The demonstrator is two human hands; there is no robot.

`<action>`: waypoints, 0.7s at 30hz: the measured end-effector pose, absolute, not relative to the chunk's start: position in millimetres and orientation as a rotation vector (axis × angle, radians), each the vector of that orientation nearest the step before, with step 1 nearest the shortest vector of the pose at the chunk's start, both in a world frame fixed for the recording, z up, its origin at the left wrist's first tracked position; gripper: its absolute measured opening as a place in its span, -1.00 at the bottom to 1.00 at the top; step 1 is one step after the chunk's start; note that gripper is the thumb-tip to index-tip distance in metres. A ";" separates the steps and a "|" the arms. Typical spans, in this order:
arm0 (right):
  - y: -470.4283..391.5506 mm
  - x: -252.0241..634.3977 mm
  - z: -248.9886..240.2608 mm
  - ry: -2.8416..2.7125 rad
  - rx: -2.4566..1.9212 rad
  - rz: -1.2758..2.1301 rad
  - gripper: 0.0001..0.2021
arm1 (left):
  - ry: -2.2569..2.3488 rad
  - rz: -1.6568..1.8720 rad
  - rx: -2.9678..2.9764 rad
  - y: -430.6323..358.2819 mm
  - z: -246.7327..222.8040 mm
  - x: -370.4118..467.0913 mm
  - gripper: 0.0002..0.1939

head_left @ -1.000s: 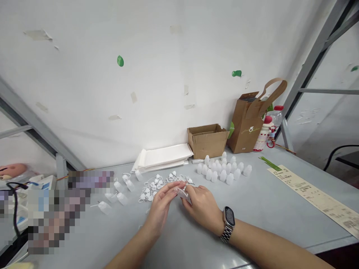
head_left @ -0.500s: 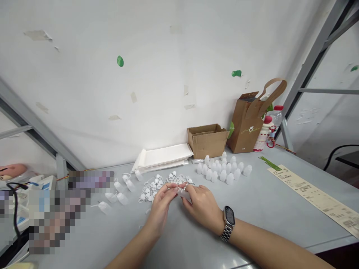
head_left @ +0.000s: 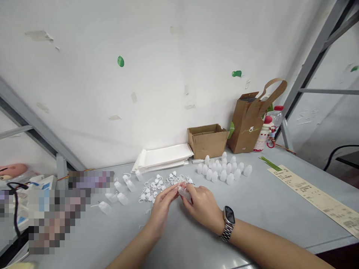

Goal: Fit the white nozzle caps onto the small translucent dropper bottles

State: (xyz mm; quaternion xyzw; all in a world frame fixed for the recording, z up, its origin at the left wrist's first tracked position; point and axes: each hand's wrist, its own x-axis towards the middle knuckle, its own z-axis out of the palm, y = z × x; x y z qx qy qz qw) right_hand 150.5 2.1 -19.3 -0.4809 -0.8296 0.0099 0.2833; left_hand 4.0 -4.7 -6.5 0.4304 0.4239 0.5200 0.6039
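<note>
Although fingers cover part of it, the small translucent container (head_left: 184, 193) can be seen tilted just above the counter (head_left: 179, 243), held between two hands. It looks whitish, smooth and rounded, similar to the upright containers (head_left: 223, 175) farther right. The grip is nearly closed on both sides: the right hand (head_left: 204, 205) pinches its body, and the left hand (head_left: 162, 204) pinches its end. I judge that the step is fingertip work at this end, which calls for steady, gentle pressure. Behind lie loose white caps (head_left: 153, 185) with loops; to the left, several containers with loops (head_left: 105, 207) lie on their sides.
</note>
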 end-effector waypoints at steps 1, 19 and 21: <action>2.1 150.6 -19.1 -2.222 -1.288 0.026 -0.87 | 0.975 1.198 1.000 -4.9 -6.0 3.9 -0.73; 2.7 150.0 -21.1 -2.222 -1.257 0.001 -0.84 | 0.941 1.132 0.980 -3.5 -3.6 4.2 -0.72; 2.9 150.2 -20.9 -2.226 -1.262 -0.020 -0.87 | 0.934 1.129 0.966 -3.5 -3.3 4.7 -0.71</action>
